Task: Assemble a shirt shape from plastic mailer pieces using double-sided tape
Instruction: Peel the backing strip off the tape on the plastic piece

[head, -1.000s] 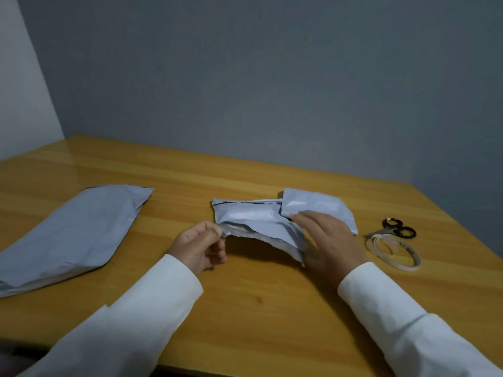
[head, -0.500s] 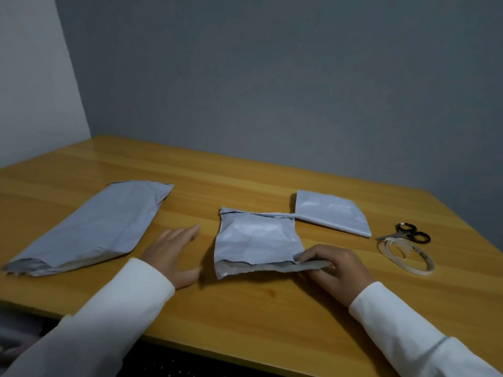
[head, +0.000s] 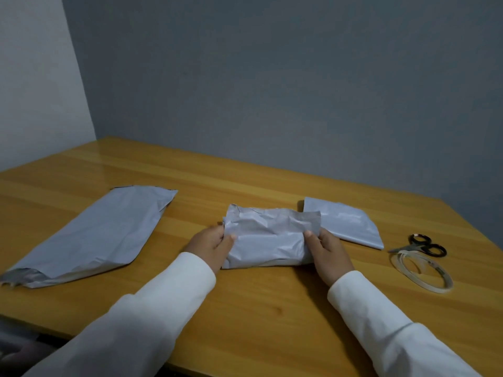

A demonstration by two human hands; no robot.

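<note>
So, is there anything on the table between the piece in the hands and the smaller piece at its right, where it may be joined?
Nothing visible. The middle piece, held at its sides by the left hand and right hand, already overlaps the near corner of the smaller piece. Scissors and tape roll lie farther right.

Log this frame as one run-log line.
step: positioning middle mailer piece | left hand: grips left edge | right hand: grips right edge | tape roll, scissors: untouched, right

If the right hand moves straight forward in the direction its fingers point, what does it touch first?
The right hand already grips the middle mailer piece. Straight on, it would probably meet the smaller mailer piece behind, though depth is unclear.
</note>
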